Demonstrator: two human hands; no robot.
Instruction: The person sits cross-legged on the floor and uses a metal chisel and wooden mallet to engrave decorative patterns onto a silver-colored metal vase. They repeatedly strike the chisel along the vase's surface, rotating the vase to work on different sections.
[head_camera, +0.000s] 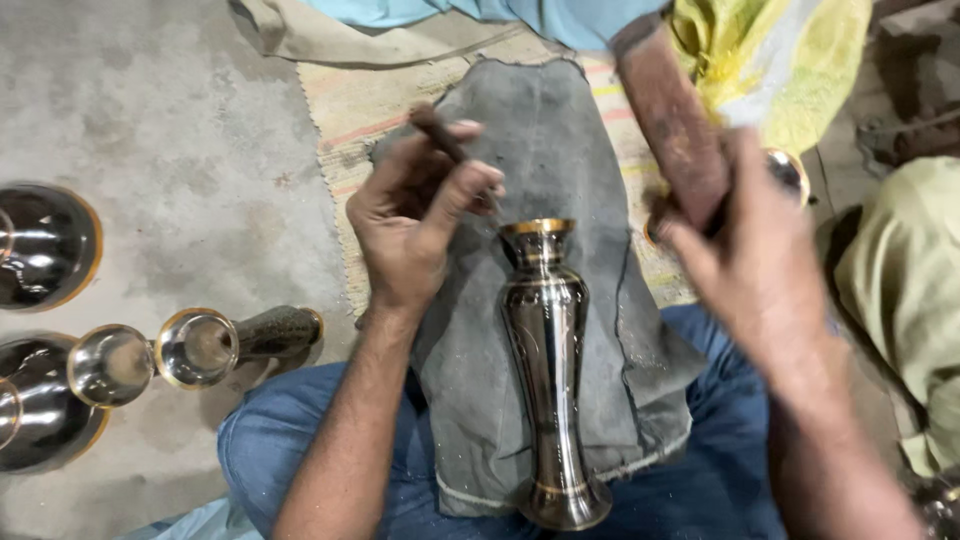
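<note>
The floor (170, 150), bare grey concrete, takes up the whole 9 o'clock side, and a striped mat (350, 110) is spread over it at 12 o'clock so that the work is kept off the grit. Over the mat and the seated person's jeans (300, 430) a grey cloth (560, 130) is draped, seemingly as padding for the lap and as a bed that keeps a round thing from rolling. On that cloth, at the centre and running toward 6 o'clock, the vase (548, 370) is laid lengthwise, its flared mouth pointing to 12 o'clock and its foot resting on the lap; it is touched by neither hand. It is seen as a slim, waisted metal piece, dark and mirror-bright, with gold bands at the lip and near the foot and faint engraved patterning on the belly. The right hand (760, 270), blurred, is closed around a rust-brown block (675, 120) held up at 1 o'clock, well clear of the vase. The left hand (415, 225) is curled at 10 o'clock, thumb and fingertips pinched on a thin dark rod (437, 130) just beside the vase's mouth. Like vases (200, 348) are laid apart at 8 o'clock, and dark bowls (45, 245) are set at the 9 o'clock edge, out of the way.
</note>
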